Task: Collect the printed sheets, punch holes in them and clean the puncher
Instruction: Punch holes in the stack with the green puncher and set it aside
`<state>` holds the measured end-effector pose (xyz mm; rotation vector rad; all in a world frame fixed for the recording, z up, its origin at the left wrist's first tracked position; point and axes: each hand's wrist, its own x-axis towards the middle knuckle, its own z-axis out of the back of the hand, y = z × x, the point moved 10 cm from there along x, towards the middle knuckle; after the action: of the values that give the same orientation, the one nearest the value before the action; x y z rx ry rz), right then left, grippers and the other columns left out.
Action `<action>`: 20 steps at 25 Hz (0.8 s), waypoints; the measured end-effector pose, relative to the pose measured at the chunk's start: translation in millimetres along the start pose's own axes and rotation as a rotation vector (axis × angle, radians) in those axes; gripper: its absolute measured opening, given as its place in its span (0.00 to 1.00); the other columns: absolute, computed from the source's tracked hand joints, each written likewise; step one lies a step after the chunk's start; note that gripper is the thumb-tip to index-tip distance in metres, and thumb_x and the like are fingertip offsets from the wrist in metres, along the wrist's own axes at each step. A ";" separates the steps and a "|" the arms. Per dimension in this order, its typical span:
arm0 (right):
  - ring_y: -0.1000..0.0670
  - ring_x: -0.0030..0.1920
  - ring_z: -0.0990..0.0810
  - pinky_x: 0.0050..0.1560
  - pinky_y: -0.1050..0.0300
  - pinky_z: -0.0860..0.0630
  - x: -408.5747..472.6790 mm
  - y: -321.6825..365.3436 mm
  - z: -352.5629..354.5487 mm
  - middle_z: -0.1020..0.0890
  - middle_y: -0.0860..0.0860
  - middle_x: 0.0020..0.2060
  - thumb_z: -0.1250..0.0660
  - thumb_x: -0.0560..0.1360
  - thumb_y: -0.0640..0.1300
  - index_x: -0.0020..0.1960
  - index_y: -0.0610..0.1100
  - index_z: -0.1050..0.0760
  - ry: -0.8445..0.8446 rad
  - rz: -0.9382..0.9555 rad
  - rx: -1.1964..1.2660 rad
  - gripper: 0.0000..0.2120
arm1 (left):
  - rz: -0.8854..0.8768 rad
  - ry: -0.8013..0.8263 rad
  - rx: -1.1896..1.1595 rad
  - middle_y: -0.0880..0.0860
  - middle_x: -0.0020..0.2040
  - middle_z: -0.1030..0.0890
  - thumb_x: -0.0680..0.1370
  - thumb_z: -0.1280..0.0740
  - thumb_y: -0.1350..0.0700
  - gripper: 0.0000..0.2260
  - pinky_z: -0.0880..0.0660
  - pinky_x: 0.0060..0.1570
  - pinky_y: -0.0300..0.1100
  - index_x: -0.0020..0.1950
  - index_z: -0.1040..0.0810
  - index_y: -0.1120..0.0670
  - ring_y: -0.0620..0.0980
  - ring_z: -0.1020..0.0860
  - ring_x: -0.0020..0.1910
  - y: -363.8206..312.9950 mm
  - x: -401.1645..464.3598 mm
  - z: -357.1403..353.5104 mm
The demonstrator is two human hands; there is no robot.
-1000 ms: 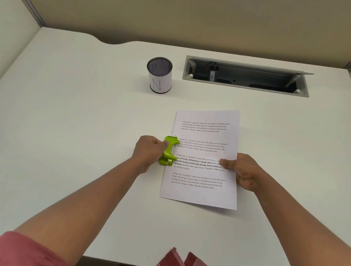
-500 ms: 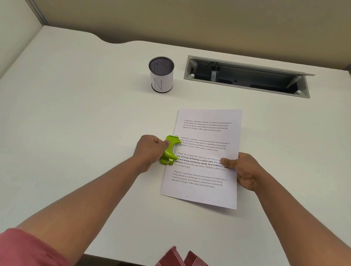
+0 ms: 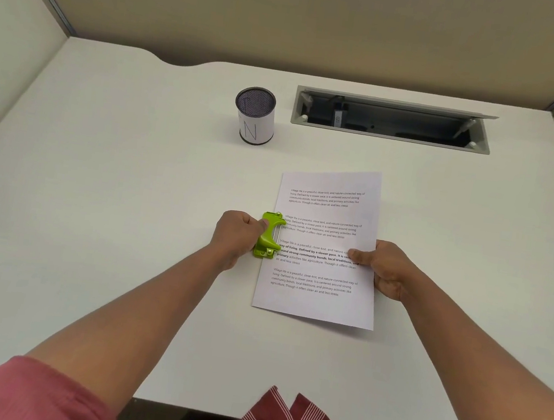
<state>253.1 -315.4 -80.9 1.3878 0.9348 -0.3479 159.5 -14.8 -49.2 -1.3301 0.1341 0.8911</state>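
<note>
Punching is the step in hand here, by the look of it: the left hand is wrapped around a lime-green hole punch that sits clamped over the left edge of the printed sheets, roughly halfway down the page. Fingers are curled tight round the punch body with the thumb pressed on top of the lever, so it reads like a squeeze, though I can't tell whether the holes have actually gone through yet. The right hand pinches the opposite edge of the sheets, thumb on top over the bold line of text and the other fingers tucked under the paper, keeping the stack from sliding. The stack lies flat on the white worktop, slightly skewed, near the middle and well in front of the person. Both forearms reach out almost straight from the body and angle in toward the paper, wrists low near the surface. My guess for what comes next: a firm full press, then easing the punch off the edge without dragging the pages out of line, and after that emptying the punch. A mesh pen cup with a paper label stands further back, beside an open cable tray set into the worktop.
</note>
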 end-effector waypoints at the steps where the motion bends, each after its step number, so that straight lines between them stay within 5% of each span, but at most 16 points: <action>1: 0.42 0.50 0.12 0.50 0.44 0.17 -0.1 0.2 0.2 0.12 0.43 0.51 0.31 0.77 0.29 0.58 0.39 0.19 -0.002 0.001 -0.002 0.11 | 0.000 0.003 0.002 0.61 0.40 0.20 0.78 0.27 0.54 0.13 0.20 0.56 0.66 0.39 0.23 0.59 0.56 0.21 0.41 -0.4 -0.1 -0.2; 20: 0.42 0.49 0.12 0.48 0.45 0.16 -6.1 5.7 1.4 0.12 0.43 0.52 0.31 0.77 0.29 0.59 0.39 0.19 -0.022 0.019 -0.030 0.12 | -0.004 0.017 0.103 0.58 0.39 0.22 0.78 0.27 0.55 0.13 0.17 0.52 0.61 0.36 0.26 0.56 0.57 0.22 0.38 -11.7 0.2 -2.4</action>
<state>253.9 -317.3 -72.7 1.3623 0.9054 -0.3329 167.9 -16.5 -40.8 -1.2419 0.1876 0.8586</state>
